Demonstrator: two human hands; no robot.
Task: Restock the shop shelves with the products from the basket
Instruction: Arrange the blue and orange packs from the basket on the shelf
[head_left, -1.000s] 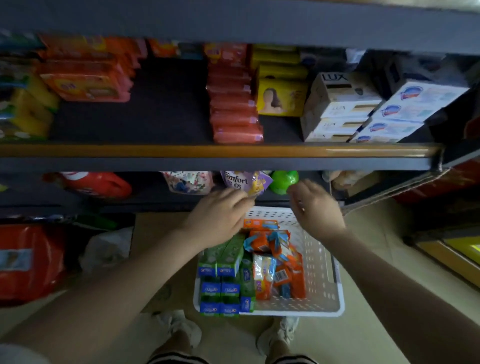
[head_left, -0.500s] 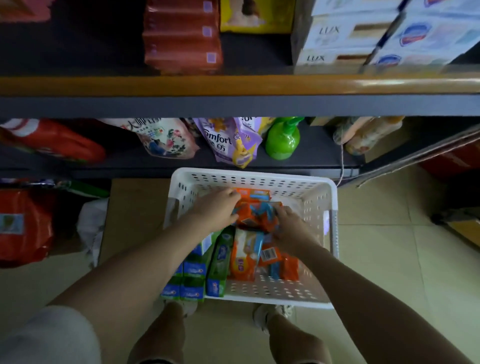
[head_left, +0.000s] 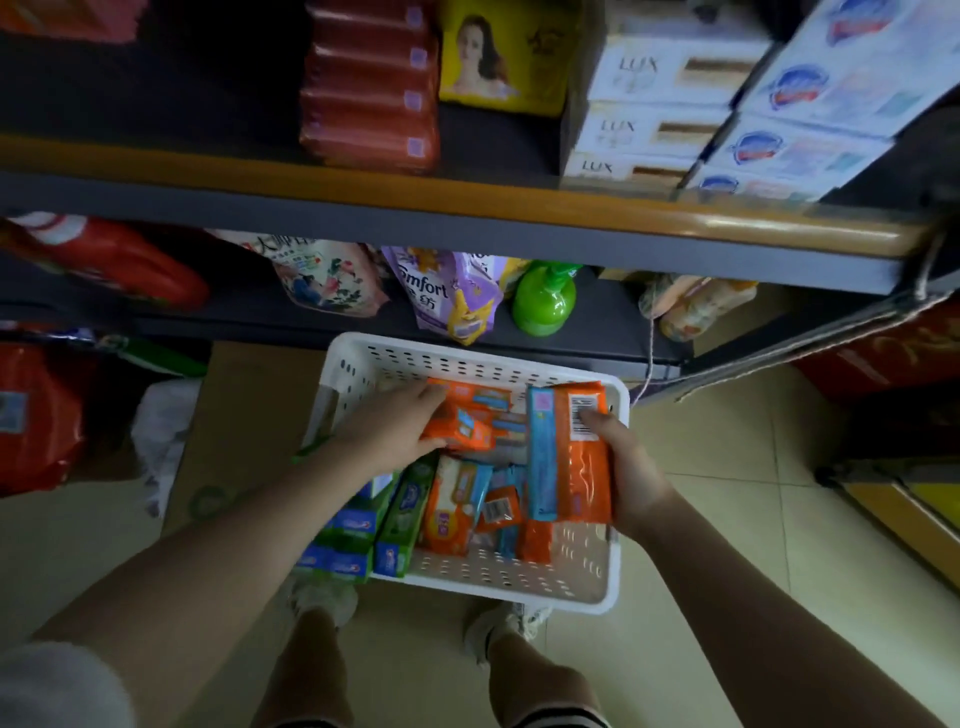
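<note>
A white perforated basket (head_left: 467, 358) stands on the floor in front of the shelves. It holds several orange-and-blue packs and green boxes (head_left: 400, 525). My right hand (head_left: 631, 467) grips a long orange-and-blue pack (head_left: 569, 467), lifted above the basket's right side with its barcode facing up. My left hand (head_left: 389, 431) is closed on a smaller orange pack (head_left: 462, 423) at the basket's far end. The shelf edge (head_left: 467, 197) runs across above.
Upper shelf: stacked red packs (head_left: 369, 88), a yellow box (head_left: 498, 57), white Lux boxes (head_left: 644, 109). Lower shelf: a red bottle (head_left: 114, 260), a floral pouch (head_left: 327, 280), a purple Comfort pouch (head_left: 447, 296), a green bottle (head_left: 545, 301). A cardboard sheet (head_left: 239, 431) lies under the basket; my feet stand behind it.
Both hands dropped from the shelf edge into the basket. The right hand has taken a long orange-and-blue pack and raised it; the left hand has closed on a smaller orange pack.
</note>
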